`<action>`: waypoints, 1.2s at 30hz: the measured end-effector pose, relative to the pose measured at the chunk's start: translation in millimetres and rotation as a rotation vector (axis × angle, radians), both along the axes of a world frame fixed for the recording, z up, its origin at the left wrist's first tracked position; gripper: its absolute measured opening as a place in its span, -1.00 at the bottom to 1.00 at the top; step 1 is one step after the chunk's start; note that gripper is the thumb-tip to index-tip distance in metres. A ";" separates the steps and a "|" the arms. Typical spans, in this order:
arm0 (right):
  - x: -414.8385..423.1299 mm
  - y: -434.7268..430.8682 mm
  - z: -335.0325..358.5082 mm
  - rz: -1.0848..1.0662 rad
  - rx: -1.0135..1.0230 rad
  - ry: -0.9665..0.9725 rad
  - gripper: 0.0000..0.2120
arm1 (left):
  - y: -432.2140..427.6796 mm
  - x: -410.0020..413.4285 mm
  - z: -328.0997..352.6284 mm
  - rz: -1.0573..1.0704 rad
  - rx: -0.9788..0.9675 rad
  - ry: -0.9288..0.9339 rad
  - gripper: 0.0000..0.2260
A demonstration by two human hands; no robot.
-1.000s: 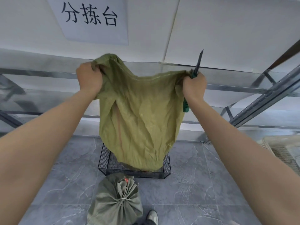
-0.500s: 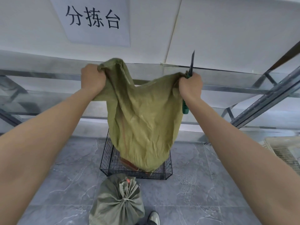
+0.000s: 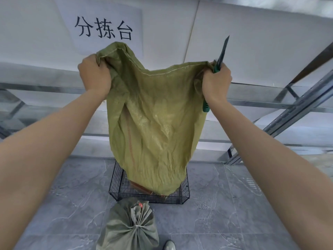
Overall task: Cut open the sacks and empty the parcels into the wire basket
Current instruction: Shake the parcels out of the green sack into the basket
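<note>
I hold a yellow-green woven sack [image 3: 155,127] upside down, high in front of me. My left hand [image 3: 94,76] grips its left corner. My right hand [image 3: 217,80] grips the right corner together with a green-handled knife [image 3: 221,55], blade pointing up. The sack's lower end hangs into the black wire basket [image 3: 115,177] on the floor. A brown parcel [image 3: 139,186] shows in the basket under the sack. A second grey-green sack [image 3: 129,228], tied shut at the neck, stands on the floor in front of the basket.
A metal shelf frame [image 3: 295,109] runs along the white wall behind the basket. A paper sign [image 3: 103,29] hangs on the wall. The floor is grey tile, and a shoe tip [image 3: 169,245] shows at the bottom.
Both hands have lifted the sack higher and spread its top edge wider. The sack's lower end has risen a little over the basket.
</note>
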State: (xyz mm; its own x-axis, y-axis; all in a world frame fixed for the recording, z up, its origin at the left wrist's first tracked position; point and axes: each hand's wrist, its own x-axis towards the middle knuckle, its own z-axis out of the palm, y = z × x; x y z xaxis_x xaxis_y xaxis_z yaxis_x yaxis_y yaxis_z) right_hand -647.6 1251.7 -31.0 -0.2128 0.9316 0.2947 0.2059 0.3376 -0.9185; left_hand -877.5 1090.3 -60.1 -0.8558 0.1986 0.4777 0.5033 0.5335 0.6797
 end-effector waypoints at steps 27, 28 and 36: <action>-22.7 16.7 2.6 0.123 -0.021 -0.284 -0.67 | 16.8 0.0 20.0 -0.235 -0.154 -0.231 -0.68; -23.9 15.4 8.9 0.106 0.005 -0.260 -0.66 | 20.5 0.6 26.6 -0.242 -0.109 -0.228 -0.68; -26.1 11.4 11.3 0.157 0.011 -0.294 -0.79 | 31.0 10.2 33.1 -0.315 -0.098 -0.238 -0.67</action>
State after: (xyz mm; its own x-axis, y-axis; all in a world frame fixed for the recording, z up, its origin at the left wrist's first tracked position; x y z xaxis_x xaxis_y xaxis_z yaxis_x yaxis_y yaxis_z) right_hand -673.7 1263.1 -19.7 -0.4309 0.8778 0.2094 0.4066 0.3960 -0.8233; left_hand -867.3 1121.3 -27.0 -0.8303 0.5033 0.2395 0.4872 0.4466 0.7505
